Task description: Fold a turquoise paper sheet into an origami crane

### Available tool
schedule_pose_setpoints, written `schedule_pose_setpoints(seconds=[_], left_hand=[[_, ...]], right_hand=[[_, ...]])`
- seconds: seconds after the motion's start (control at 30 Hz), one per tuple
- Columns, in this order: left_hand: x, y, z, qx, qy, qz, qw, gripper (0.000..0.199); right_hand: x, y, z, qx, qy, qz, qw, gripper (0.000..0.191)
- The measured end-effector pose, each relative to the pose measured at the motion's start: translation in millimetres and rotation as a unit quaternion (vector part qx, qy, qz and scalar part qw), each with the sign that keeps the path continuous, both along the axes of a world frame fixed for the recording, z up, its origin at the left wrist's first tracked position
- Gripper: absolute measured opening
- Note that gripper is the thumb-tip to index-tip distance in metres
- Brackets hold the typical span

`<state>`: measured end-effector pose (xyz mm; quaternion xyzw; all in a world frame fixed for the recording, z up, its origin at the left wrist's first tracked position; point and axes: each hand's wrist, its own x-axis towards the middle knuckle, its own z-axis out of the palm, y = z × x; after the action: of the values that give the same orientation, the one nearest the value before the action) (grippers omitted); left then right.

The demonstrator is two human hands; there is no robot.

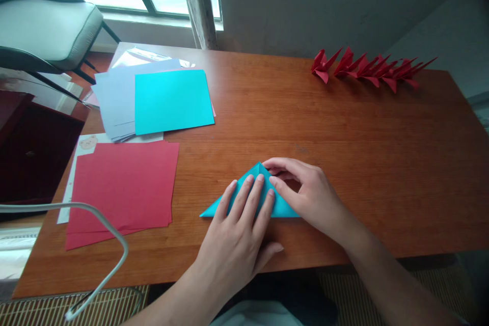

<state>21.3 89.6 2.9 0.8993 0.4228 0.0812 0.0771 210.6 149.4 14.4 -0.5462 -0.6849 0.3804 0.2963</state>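
A sheet of blue paper (284, 208), folded into a triangle, lies near the table's front edge with its peak pointing away from me. My left hand (240, 226) rests flat over its middle and left part, fingers spread and the thumb off to the right. At the upper right slope my right hand (309, 188) pinches the paper's edge, thumb on the near face and index finger by the peak. The right corner is hidden under my right hand.
Red paper sheets (126, 183) lie to the left. Behind them are a flat blue sheet (173, 102) and pale sheets (114, 97). Several red folded paper cranes (382, 69) stand in a row at the far right. A white cable (124, 249) curves across the left front.
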Motion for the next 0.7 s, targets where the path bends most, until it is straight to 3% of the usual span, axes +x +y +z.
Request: schedule_pose_setpoints(seconds=[0.1,0.27,0.47,0.7], left_hand=[[0.2,-3.5,1.1,-0.001,0.008,-0.004,1.000,0.077],[0.1,-6.5,0.6,-0.002,0.001,-0.005,1.000,0.077],[1.2,-7.8,1.4,0.001,-0.008,-0.004,1.000,0.075],[3.7,-20.4,9.3,0.022,-0.013,0.000,1.000,0.061]], right_hand=[[-5.7,5.7,-3.1,-0.041,0.017,-0.030,0.999,0.025],[-10.3,14.3,-7.0,-0.014,-0.055,0.010,0.998,0.021],[-9.4,15.5,-5.9,-0.007,-0.128,0.000,0.992,0.008],[-10.2,14.7,-5.9,0.035,-0.149,0.017,0.988,0.009]])
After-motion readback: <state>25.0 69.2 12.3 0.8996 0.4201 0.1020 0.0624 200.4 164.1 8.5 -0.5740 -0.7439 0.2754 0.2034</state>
